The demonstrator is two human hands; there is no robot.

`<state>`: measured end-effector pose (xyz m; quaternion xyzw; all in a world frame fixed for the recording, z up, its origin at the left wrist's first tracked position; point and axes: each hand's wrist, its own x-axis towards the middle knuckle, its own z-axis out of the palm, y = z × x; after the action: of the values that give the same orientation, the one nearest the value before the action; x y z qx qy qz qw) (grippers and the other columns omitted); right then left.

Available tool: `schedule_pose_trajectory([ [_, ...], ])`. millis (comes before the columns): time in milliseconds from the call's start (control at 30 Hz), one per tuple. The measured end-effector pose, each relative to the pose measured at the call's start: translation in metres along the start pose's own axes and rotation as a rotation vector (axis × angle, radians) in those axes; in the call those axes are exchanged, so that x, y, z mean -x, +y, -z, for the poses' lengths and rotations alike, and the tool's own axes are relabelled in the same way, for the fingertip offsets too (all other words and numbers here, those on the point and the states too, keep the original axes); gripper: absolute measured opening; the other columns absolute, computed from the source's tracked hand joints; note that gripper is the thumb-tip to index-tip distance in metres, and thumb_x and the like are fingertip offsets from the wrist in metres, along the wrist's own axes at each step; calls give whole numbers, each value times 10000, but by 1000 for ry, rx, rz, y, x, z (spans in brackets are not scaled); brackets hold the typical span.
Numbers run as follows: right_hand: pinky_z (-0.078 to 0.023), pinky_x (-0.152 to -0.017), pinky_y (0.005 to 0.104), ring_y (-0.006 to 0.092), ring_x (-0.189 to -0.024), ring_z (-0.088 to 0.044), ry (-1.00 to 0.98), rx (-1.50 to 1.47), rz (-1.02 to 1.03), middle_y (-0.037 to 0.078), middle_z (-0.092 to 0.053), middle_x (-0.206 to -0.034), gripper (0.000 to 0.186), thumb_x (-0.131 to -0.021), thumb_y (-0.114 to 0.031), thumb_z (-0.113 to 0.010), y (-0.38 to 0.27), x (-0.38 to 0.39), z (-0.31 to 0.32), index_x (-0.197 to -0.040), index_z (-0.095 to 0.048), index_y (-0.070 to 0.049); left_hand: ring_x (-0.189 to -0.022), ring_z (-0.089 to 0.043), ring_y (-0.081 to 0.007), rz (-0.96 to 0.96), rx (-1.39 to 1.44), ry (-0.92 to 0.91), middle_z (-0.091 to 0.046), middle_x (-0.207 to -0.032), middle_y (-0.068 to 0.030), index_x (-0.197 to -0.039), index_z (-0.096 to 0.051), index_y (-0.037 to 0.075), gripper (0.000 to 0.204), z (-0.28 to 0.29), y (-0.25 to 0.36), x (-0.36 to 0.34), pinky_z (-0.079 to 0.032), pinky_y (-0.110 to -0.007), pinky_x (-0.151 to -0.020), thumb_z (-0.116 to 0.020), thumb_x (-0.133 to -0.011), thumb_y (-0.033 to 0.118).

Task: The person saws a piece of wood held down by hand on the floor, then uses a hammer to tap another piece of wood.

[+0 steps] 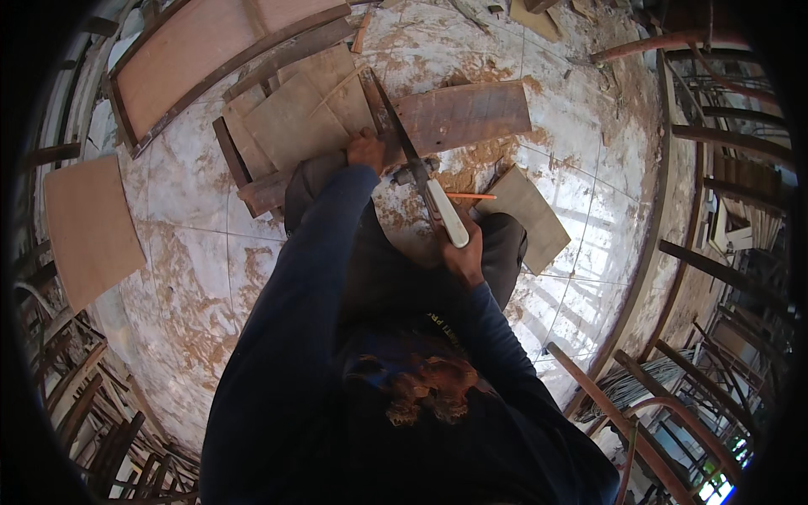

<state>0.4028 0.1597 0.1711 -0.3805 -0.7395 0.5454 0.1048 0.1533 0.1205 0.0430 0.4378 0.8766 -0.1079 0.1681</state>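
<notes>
My right hand point(463, 252) is closed round the pale handle of a handsaw point(399, 121). Its dark, narrow blade points away from me and lies across a reddish-brown wooden plank point(471, 115). Left of the blade, my left hand point(366, 151) grips the wood at the near edge of some stacked plywood pieces point(295, 118); its fingertips are partly hidden. A hammer point(412, 172) lies by my legs, close under the saw, its handle mostly covered. An orange pencil point(471, 196) rests just right of the saw handle.
A plywood piece point(530, 219) lies beside my right knee, another plywood sheet point(93, 231) at the far left. A large framed panel point(202, 59) stands at the upper left. Sawdust covers parts of the tiled floor point(194, 278). Wooden bars and frames point(724, 143) crowd the right side.
</notes>
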Motion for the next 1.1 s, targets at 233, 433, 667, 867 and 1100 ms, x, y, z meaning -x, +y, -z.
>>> schedule_pose_trajectory([
  [233, -473, -1008, 358, 221, -1155, -631, -58, -1, -51, 169, -672, -1232, 425, -941, -101, -636, -23, 140, 67, -1329, -557, 54, -1168, -553, -363, 2, -25, -161, -534, -1288, -143, -1154, -731, 97, 293, -23, -30, 5, -537, -373, -910, -668, -874, 157],
  [433, -498, -892, 290, 203, -1025, -680, 28, -91, -4, 174, -709, -1118, 422, -851, -25, -636, 13, 46, 9, -1271, -613, 9, -1141, -564, -356, 31, 19, -106, -528, -1264, -173, -1114, -725, 46, 297, 2, -4, 7, -543, -394, -900, -701, -822, 94],
  [667, -518, -829, 297, 165, -944, -697, 79, -74, 107, 160, -728, -1032, 531, -814, -29, -634, 46, 4, -35, -1342, -594, -72, -1235, -479, -356, 35, 18, -219, -460, -1331, -139, -1231, -668, 70, 363, -20, -11, 3, -527, -433, -961, -664, -872, 125],
  [867, -532, -804, 328, 206, -939, -717, 43, -10, 165, 186, -728, -1052, 556, -818, -34, -637, 32, 11, -39, -1368, -561, -44, -1174, -520, -338, 34, -47, -30, -535, -1249, -136, -1232, -647, 29, 333, -28, -19, -2, -426, -626, -970, -579, -924, 135],
  [1100, -537, -790, 349, 246, -920, -723, 107, 35, 148, 214, -717, -989, 543, -812, -88, -682, 53, 4, -37, -1346, -584, -58, -1193, -519, -338, 73, 34, 5, -529, -1239, -135, -1210, -660, 53, 333, -24, -2, -6, -483, -514, -940, -623, -892, 142],
])
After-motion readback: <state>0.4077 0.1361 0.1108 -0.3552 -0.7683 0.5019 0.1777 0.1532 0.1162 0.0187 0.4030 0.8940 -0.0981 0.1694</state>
